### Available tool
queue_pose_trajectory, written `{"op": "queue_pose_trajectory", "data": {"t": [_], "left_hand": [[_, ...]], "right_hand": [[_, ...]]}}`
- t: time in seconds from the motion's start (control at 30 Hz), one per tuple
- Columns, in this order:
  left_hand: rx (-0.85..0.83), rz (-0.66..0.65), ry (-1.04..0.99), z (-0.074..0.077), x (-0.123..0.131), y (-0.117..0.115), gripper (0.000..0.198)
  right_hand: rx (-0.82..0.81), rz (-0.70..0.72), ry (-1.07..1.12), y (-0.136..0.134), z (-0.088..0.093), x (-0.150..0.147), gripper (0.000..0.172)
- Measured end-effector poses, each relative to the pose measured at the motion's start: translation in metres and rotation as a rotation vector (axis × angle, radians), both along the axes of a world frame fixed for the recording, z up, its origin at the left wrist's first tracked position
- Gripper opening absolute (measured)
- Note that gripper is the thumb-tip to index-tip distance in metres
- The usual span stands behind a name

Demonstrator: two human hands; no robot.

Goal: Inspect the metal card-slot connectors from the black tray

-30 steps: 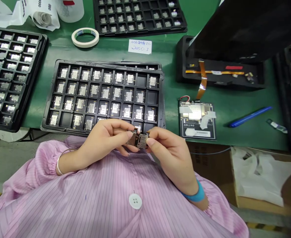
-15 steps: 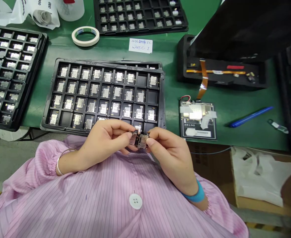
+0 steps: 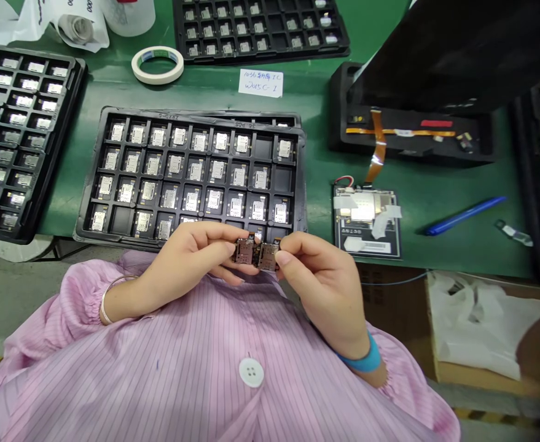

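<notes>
My left hand (image 3: 200,255) pinches a small circuit board (image 3: 244,251) with a metal card-slot cover, thumb on its left edge. A second, similar circuit board (image 3: 268,256) is gripped between the thumb and forefinger of my right hand (image 3: 322,288). Both boards are held side by side, faces up, just over the front edge of a black compartment tray (image 3: 82,212). Rows of like boards lie in that tray, one to a pocket, and a few pockets hold none. My fingers hide part of its front row.
More black trays stand at the left (image 3: 78,92), the back (image 3: 260,60) and the far right. A tape roll (image 3: 158,65) and handwritten label (image 3: 260,83) lie behind. To the right are a black foam box (image 3: 412,150), a taped device (image 3: 367,224) on an orange flex cable, and a blue pen (image 3: 465,216).
Both boards have tilted, so their metal covers look darker and face differently. My left hand has shifted slightly left and my right hand slightly right. The things on the table look unmoved.
</notes>
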State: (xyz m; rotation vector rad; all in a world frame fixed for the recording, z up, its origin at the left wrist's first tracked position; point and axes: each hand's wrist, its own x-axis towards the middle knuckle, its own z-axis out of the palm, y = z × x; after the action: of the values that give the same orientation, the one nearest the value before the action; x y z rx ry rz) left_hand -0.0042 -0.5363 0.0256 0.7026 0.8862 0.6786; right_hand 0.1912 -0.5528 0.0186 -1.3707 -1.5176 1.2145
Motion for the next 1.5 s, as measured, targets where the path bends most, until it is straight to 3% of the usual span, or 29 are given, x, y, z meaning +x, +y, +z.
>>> {"op": "queue_pose_trajectory", "data": {"t": [0.33,0.9,1.0,1.5], "left_hand": [[-0.074,-0.023,-0.107,-0.0003,-0.0048,-0.0002,0.022],[-0.082,-0.036,-0.116,-0.002,-0.0053,-0.0001,0.021],[-0.084,-0.042,-0.12,-0.0025,-0.0057,0.0007,0.028],[-0.07,-0.055,-0.015,-0.0099,-0.0035,0.0005,0.035]], "right_hand": [[0.033,0.009,-0.006,0.0001,-0.0022,0.0007,0.023],[0.043,0.01,0.013,-0.0008,-0.0021,-0.0002,0.023],[0.037,0.006,0.019,-0.0006,-0.0017,-0.0006,0.023],[-0.014,0.008,-0.003,-0.0008,-0.0009,-0.0057,0.024]]}}
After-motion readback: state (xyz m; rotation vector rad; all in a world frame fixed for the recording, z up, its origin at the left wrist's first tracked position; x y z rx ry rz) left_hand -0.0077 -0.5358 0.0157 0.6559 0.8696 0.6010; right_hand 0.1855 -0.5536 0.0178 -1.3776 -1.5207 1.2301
